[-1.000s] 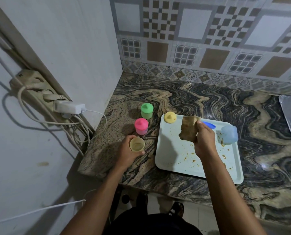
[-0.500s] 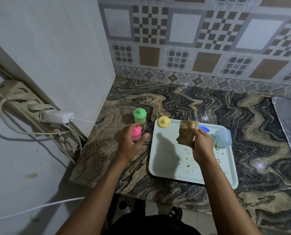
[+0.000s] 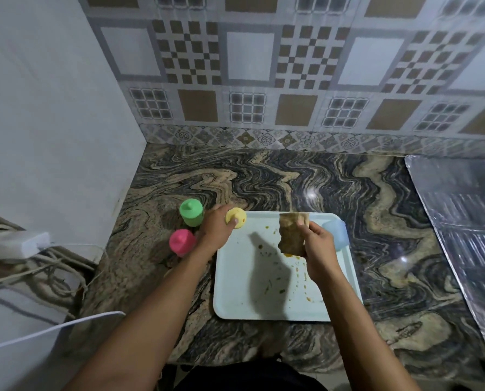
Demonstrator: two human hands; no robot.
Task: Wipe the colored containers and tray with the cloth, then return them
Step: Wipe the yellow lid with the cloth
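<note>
While the head camera looks down on the counter, these are the particulars:

Left hand [image 3: 217, 230]: reaching onto the far-left corner of the tray [image 3: 241, 300], fingers closing on the yellow lid [image 3: 236, 217]; whether it is gripped or only touched I cannot tell.
Right hand [image 3: 319, 249]: raised over the tray's middle, pinching the brown cloth [image 3: 292, 234], which hangs down crumpled.
Yellow lid: lies left and slightly beyond the cloth, so the left hand is much nearer; it looks round, with no long axis to mind.
Tray: still smeared with food specks, not yet wiped.
Blue container [image 3: 335, 232]: on the tray's far-right corner, just behind the right hand.
Green container [image 3: 191, 212], pink container [image 3: 182, 242]: lidded, on the counter [image 3: 376, 221] left of the tray.
Next move, as I judge: bringing lid and cloth together.
</note>
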